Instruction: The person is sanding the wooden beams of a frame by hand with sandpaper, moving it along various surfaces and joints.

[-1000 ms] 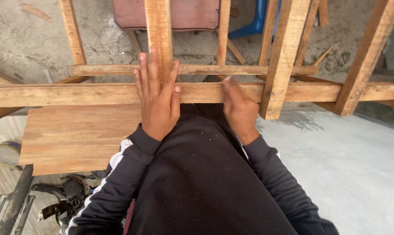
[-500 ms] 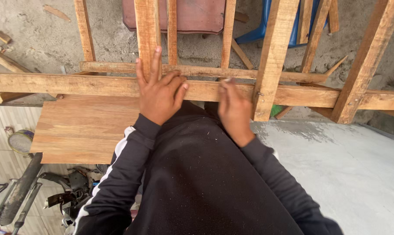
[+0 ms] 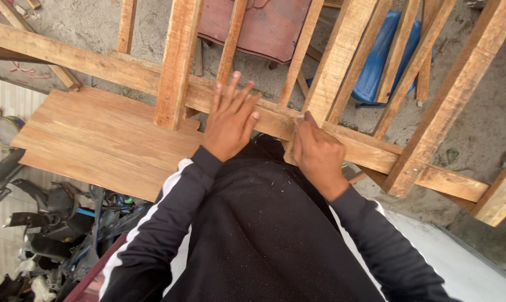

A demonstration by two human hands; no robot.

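Observation:
A rough wooden frame of beams and slats fills the view, with a long horizontal beam (image 3: 96, 64) crossing from upper left to lower right. My left hand (image 3: 230, 120) rests flat on that beam, fingers spread, between two upright posts. My right hand (image 3: 319, 154) curls around the beam beside a thick upright post (image 3: 342, 50), fingers closed on the wood. A flat plywood sheet (image 3: 102, 140) lies under the frame at the left. Both arms wear black sleeves with white stripes.
A reddish-brown panel (image 3: 258, 25) and a blue plastic object (image 3: 384, 59) lie beyond the frame on concrete ground. Dark machine parts (image 3: 51, 223) sit at lower left. A grey slab (image 3: 471, 268) lies at lower right.
The view has tilted and shifted, so the frame now runs diagonally. My left hand's fingers have spread out again on the beam. My right hand keeps its hold on the beam.

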